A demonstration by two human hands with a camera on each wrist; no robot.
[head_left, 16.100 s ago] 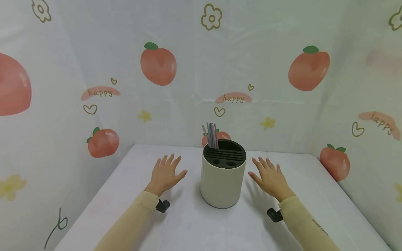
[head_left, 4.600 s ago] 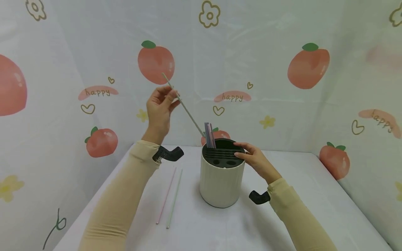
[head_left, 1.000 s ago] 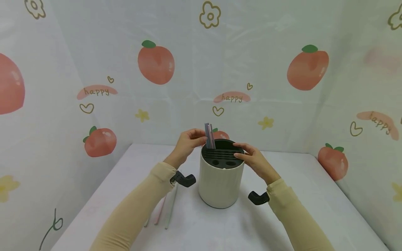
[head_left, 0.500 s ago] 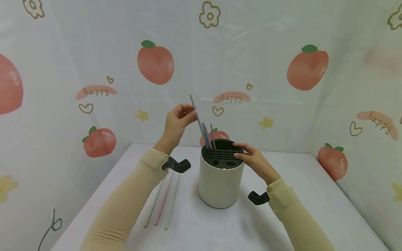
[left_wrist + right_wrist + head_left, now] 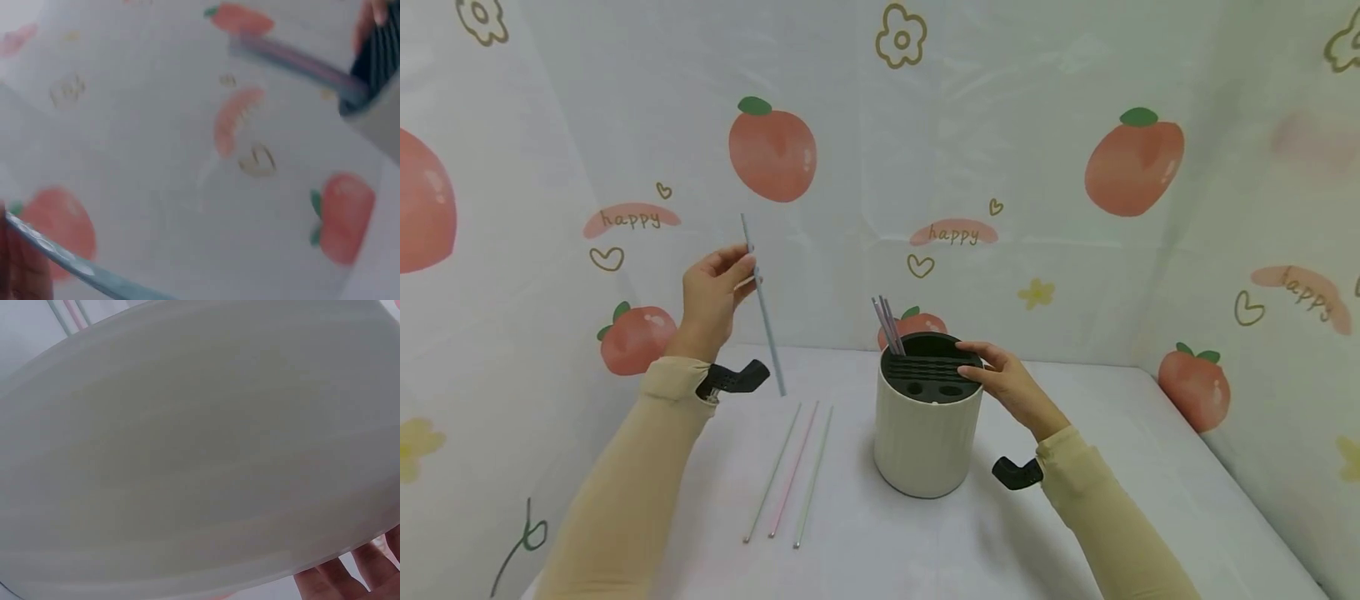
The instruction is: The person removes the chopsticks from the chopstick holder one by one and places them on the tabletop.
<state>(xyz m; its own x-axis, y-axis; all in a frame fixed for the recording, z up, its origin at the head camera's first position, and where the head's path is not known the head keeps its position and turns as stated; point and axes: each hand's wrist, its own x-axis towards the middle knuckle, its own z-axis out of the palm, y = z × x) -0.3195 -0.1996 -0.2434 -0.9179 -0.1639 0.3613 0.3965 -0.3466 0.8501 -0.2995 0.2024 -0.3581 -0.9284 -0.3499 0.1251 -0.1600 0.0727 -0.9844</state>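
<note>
My left hand (image 5: pixel 707 296) pinches a thin light-blue stick (image 5: pixel 765 312) between thumb and fingers, raised over the left of the table. In the left wrist view the blue stick (image 5: pixel 81 265) crosses the bottom left corner. My right hand (image 5: pixel 1003 379) holds the right rim of a cream cylindrical pen holder (image 5: pixel 925 446) with a black slotted top; fingers (image 5: pixel 375 565) show past its edge in the right wrist view. Several thin sticks (image 5: pixel 889 327) lean left in the holder's back compartment. Flat on the table lie a grey-green stick (image 5: pixel 771 475), a pink stick (image 5: pixel 793 471) and a light-green stick (image 5: pixel 813 479).
The white table (image 5: pixel 1067 517) stands before a white printed backdrop (image 5: pixel 865 125) that also rises at both sides. The pen holder stands upright near the table's middle, to the right of the three lying sticks.
My left hand has drawn the blue stick out of the pen holder and carried it left. The sticks inside now lean further left. My right hand has stayed on the rim.
</note>
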